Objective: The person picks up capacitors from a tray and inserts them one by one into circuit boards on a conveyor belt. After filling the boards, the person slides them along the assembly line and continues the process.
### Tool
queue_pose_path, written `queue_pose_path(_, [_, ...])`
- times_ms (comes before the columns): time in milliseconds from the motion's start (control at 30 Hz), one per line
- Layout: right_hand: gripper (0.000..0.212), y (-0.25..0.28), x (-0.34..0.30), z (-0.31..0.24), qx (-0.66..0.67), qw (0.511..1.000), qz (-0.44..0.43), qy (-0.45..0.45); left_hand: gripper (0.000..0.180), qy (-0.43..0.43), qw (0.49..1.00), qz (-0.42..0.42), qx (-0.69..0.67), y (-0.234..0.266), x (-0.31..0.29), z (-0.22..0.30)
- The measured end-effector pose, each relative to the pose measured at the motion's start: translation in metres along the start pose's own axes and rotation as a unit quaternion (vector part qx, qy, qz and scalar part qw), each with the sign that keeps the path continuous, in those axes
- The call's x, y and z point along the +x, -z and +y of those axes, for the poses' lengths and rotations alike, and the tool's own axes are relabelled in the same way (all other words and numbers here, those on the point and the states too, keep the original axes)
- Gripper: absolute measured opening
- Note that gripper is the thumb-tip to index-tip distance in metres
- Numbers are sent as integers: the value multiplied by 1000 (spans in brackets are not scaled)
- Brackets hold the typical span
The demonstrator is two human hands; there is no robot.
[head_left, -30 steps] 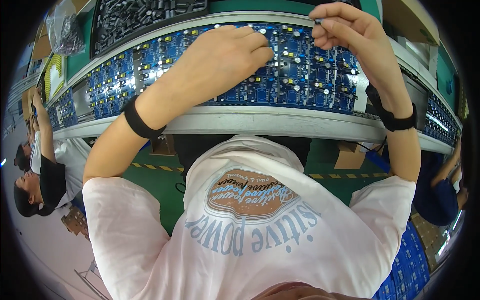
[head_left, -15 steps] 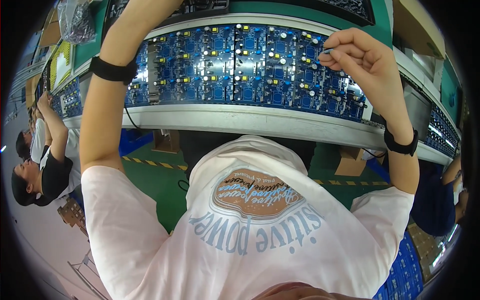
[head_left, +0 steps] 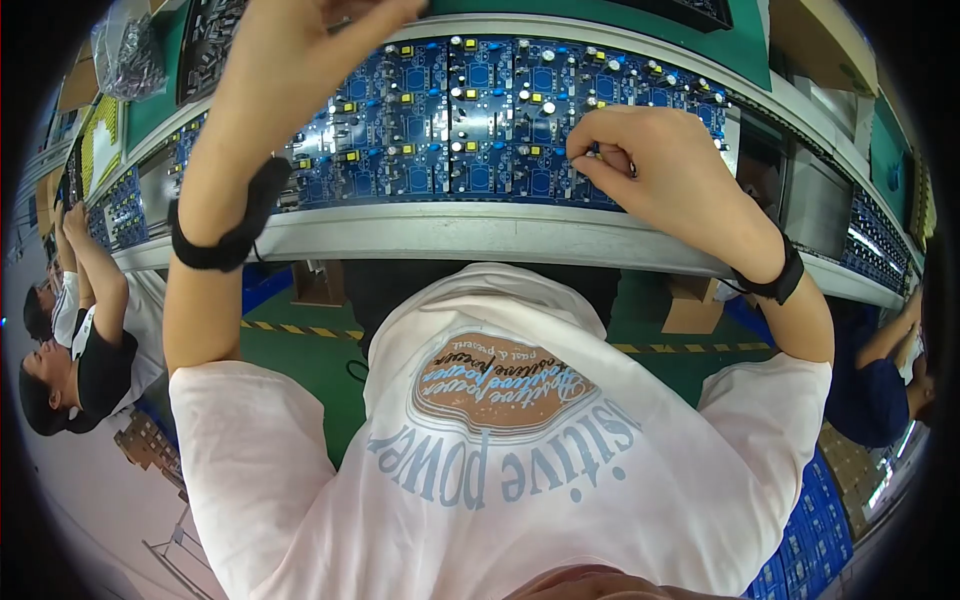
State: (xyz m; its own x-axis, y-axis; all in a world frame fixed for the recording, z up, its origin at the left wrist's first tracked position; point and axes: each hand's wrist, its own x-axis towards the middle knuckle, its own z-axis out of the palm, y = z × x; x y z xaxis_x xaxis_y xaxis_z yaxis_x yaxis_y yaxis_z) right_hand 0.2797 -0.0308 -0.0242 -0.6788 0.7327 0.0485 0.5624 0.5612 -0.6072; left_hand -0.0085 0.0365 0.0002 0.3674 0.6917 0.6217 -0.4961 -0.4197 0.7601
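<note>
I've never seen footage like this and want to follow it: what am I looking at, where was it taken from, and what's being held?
There is no machine arm here: these are a person's own two hands. A wide fisheye camera on the head looks down, so the person's white shirt fills the lower part and straight edges bend.

In front, blue circuit boards lie in a row behind a pale metal rail, carrying many small parts. At upper left is a tray of dark parts.

The right hand is over the boards, thumb and forefinger close together; any part between them is too small to make out. The left hand is at the top edge, partly cut off, so I cannot tell whether it holds anything.
</note>
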Motion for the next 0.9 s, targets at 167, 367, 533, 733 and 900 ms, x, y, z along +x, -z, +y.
queue_pose_path(167, [8, -3, 2, -2, -9, 1000, 11, 2, 24, 250, 909, -31, 331, -30, -30, 27])
queue_pose_path(367, [6, -6, 0, 3, -32, 997, 28, 59, 25, 449, 886, 19, 117, -40, -35, 35])
queue_pose_path(533, [5, -2, -1, 1, -104, 988, -4, 110, 26, 511, 857, 55, 38, -45, -38, 32])
queue_pose_path(733, [7, -5, -4, -2, -72, 995, 8, 72, 23, 473, 866, 5, 164, -65, -40, 23])
queue_pose_path(900, [7, -5, -2, -3, -84, 994, 5, 65, 18, 208, 829, -215, 473, -77, -44, 2])
